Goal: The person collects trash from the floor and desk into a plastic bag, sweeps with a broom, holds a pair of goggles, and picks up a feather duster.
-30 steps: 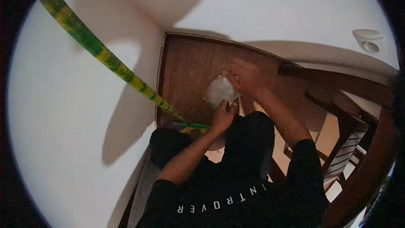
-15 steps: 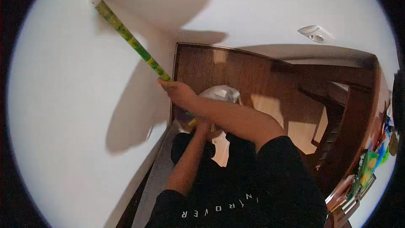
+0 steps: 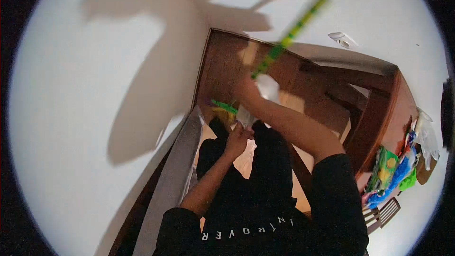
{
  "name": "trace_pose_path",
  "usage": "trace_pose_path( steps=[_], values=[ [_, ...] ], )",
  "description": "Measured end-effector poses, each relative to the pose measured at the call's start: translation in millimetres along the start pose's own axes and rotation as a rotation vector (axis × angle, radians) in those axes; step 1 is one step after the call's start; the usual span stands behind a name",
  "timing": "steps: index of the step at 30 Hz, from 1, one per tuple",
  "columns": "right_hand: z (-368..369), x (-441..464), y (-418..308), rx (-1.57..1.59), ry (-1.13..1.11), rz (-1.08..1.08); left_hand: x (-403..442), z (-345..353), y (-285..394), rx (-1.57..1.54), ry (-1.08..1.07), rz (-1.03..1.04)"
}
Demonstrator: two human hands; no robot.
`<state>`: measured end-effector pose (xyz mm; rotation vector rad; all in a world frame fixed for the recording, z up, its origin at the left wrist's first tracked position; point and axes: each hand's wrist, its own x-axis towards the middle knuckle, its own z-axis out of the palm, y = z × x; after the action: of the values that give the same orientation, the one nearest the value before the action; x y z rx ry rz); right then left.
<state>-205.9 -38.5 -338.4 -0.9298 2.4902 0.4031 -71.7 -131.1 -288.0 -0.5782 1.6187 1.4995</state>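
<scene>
My right hand [image 3: 249,90], blurred, is closed round the lower end of a green and yellow patterned stick [image 3: 294,33], which slants up to the right. A whitish translucent bag [image 3: 268,87] shows just beside that hand. Lower down, my left hand [image 3: 240,136] is closed on a pale part of what looks like the same bag, close above my knees. A green and yellow object [image 3: 223,107] lies left of the hands, partly hidden.
White walls meet behind a dark wooden floor or panel [image 3: 222,52]. A wall socket [image 3: 343,40] is at the upper right. Colourful packets [image 3: 386,166] lie on a reddish-brown table [image 3: 400,109] at the right. A grey cushioned edge [image 3: 173,175] runs along the left.
My right hand left the bag, took hold of the stick and swung it from the upper left to the upper right. My left hand stayed low by the bag. The view shifted.
</scene>
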Motion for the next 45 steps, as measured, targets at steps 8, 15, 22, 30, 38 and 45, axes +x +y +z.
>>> trace_pose_path(
  steps=[8,15,22,30,38,45],
  values=[
    [-23,-169,45,0.525,-0.371,0.333,-59,6,-20,0.000,-0.096,0.113],
    [-7,-227,-33,1.261,-0.433,0.630,-75,-11,-8,0.016,0.017,0.010],
    [11,-273,-87,1.314,-0.294,0.901,-66,-23,-27,0.046,0.056,0.045],
    [117,-235,-89,1.425,-0.370,0.888,-75,-27,-41,0.050,0.050,-0.021],
    [52,-104,-12,1.249,-0.193,0.754,-78,-25,-53,0.065,0.050,0.033],
    [5,-180,-18,1.338,-0.204,0.851,-84,-12,-29,0.181,0.055,-0.029]
  ],
)
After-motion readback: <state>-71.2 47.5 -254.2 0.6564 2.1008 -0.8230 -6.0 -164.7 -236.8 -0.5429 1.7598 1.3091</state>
